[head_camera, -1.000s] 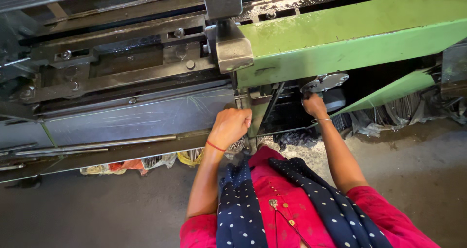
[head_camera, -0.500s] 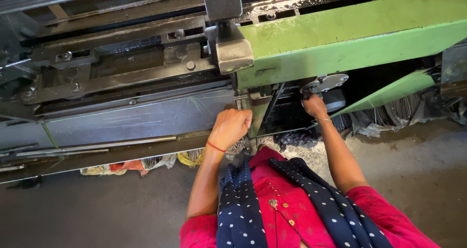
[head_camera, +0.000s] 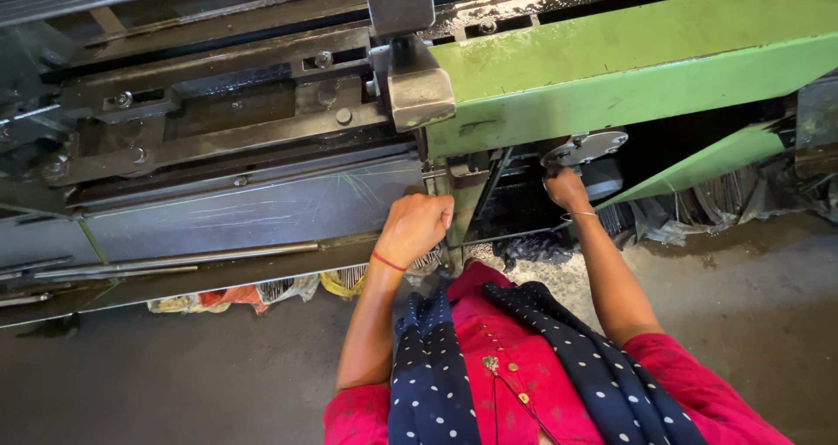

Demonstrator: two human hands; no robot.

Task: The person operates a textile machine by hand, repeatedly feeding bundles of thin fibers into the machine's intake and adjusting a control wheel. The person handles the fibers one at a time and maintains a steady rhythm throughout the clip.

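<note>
A large green and dark metal machine [head_camera: 611, 70] fills the top of the head view. My left hand [head_camera: 415, 225] is curled into a fist against the machine's front, beside a vertical green post [head_camera: 461, 202]; what it grips is hidden behind the fingers. A red thread circles that wrist. My right hand [head_camera: 566, 188] reaches under the green frame and closes around a dark part just below a round grey metal disc [head_camera: 585, 147]. A thin bangle sits on that wrist.
A shiny steel panel [head_camera: 253, 209] runs left of the post, with a long rod [head_camera: 175, 260] below it. Coloured rags [head_camera: 236, 295] and plastic scraps [head_camera: 698, 214] lie on the grey floor [head_camera: 157, 375] under the machine. A slanted green brace [head_camera: 707, 161] stands at right.
</note>
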